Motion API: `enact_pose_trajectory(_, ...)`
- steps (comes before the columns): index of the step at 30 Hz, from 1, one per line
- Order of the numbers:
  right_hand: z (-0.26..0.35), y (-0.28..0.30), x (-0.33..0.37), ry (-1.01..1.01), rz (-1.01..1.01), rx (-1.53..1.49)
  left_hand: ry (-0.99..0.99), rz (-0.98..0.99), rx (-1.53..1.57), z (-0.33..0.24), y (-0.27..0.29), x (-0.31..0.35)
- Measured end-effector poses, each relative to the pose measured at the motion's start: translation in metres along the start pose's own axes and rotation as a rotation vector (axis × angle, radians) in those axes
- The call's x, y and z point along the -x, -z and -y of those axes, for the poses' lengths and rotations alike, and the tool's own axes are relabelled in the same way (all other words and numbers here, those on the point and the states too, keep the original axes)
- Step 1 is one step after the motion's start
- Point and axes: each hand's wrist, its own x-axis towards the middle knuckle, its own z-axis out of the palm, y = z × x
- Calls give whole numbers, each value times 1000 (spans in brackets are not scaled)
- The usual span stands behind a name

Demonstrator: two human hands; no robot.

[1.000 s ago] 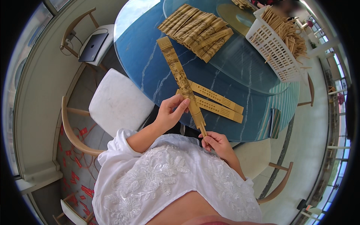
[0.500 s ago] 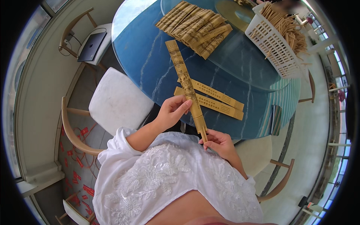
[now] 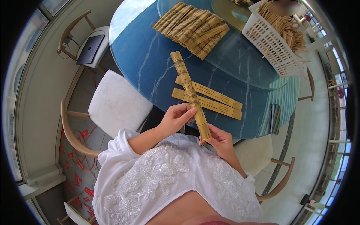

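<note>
A long gold paper chopstick sleeve (image 3: 189,88) with dark printed drawings slants from over the table toward my body. My left hand (image 3: 177,119) pinches it along its lower half, thumb on top. At its near end, my right hand (image 3: 220,140) grips the sleeve between thumb and fingers. Its near opening is partly covered by those fingers, and no long stick end shows there. Beneath and beyond the held sleeve lie two flat gold sleeves, the upper sleeve (image 3: 221,96) and the lower sleeve (image 3: 215,107). A fanned pile of gold sleeves (image 3: 193,28) rests farther back.
A white plastic basket (image 3: 275,52) full of wooden chopsticks (image 3: 287,32) stands at the far right on the blue round table (image 3: 150,71). A striped folded cloth (image 3: 275,119) lies at the right edge. Chairs stand around, one with a laptop (image 3: 90,48).
The chopstick ends that stuck out of the sleeve's near end have gone into it. The sleeve has slid nearer to me, and my right hand now grips its end.
</note>
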Motion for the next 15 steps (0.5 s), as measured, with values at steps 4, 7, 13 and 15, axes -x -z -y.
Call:
enact_pose_trajectory(4, -1, -2, -1, 32, -43, -48, -4, -7, 4, 3, 1, -1)
enact_pose_trajectory(7, -2, 1, -1, 22, -27, -48, 2, -8, 10, 2, 1, -2)
enact_pose_trajectory(13, -3, 2, 1, 10, -24, -47, -16, 7, 12, 4, 1, -2)
enact_pose_trajectory(15, -3, 2, 1, 3, -37, -38, -33, 18, 6, 7, 2, -1)
